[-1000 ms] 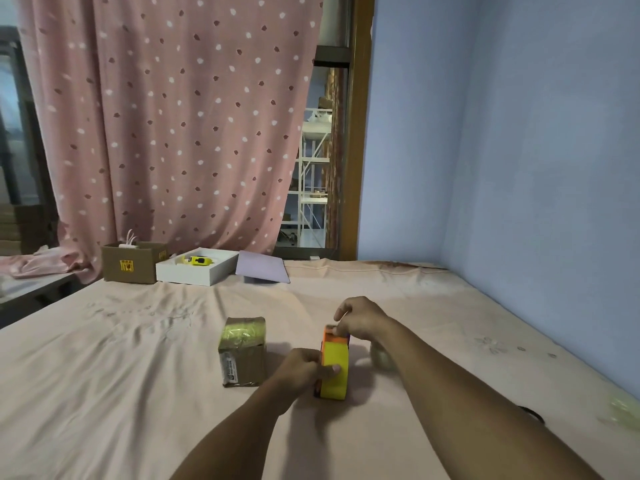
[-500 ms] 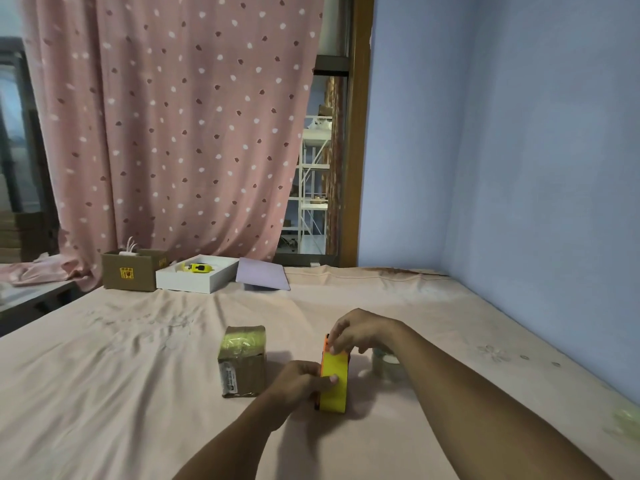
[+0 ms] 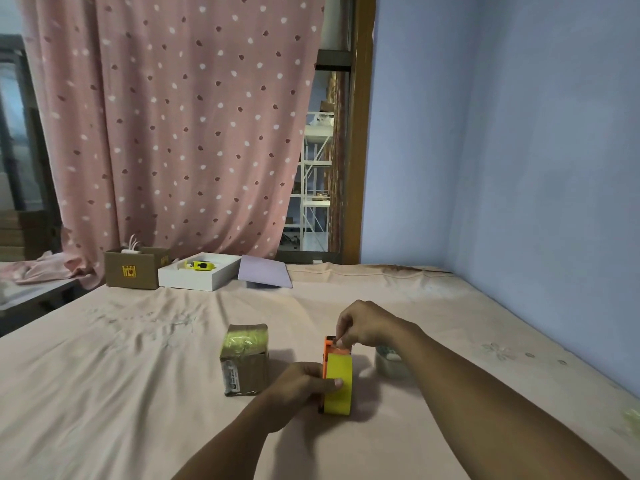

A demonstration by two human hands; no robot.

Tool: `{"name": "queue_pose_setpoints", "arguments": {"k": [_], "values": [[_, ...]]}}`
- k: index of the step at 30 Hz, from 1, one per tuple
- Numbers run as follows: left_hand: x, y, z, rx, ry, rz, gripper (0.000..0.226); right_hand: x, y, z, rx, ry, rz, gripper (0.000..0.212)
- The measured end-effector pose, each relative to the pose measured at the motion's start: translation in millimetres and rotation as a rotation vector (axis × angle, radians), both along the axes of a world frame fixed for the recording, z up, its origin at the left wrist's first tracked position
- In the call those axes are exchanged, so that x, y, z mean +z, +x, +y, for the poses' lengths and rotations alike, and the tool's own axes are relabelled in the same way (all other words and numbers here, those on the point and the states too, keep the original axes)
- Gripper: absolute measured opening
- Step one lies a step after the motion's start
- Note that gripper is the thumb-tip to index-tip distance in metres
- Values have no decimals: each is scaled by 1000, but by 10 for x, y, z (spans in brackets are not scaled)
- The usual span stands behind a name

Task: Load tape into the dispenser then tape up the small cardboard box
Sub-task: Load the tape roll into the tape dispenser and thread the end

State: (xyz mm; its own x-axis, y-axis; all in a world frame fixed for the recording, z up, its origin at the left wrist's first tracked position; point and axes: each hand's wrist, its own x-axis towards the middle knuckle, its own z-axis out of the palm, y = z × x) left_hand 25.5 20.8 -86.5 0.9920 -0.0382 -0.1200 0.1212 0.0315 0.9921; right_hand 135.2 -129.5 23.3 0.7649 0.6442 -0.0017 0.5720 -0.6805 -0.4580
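Observation:
An orange tape dispenser (image 3: 328,348) stands upright on the pink sheet with a yellow tape roll (image 3: 339,384) in it. My left hand (image 3: 298,386) grips the roll and dispenser from the left, thumb on the yellow face. Above the orange top end, my right hand (image 3: 366,323) pinches with its fingertips; what it pinches is too small to tell. The small cardboard box (image 3: 245,360), with yellowish tape across its top, sits just left of my left hand, apart from it.
A clear tape roll (image 3: 390,362) lies behind my right forearm. At the back stand a brown carton (image 3: 134,268), a white tray (image 3: 197,276) with a yellow item, and a lilac lid (image 3: 265,276). The blue wall bounds the right side.
The view has tilted a little. My right hand has lifted slightly and now pinches over the dispenser's top end. My left hand keeps its hold.

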Motion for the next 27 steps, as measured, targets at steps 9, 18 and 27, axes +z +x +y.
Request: {"name": "queue_pose_setpoints", "arguments": {"k": [9, 18, 27], "values": [[-6, 4, 37, -45, 30, -22, 52, -29, 15, -32, 20, 9, -89, 8], [91, -40, -58, 65, 67, -15, 49, -158, 56, -62, -10, -38, -101, 9], [87, -70, -48, -69, 53, 23, 37, -223, 111, -157, -45, -6, -62, 8]]}}
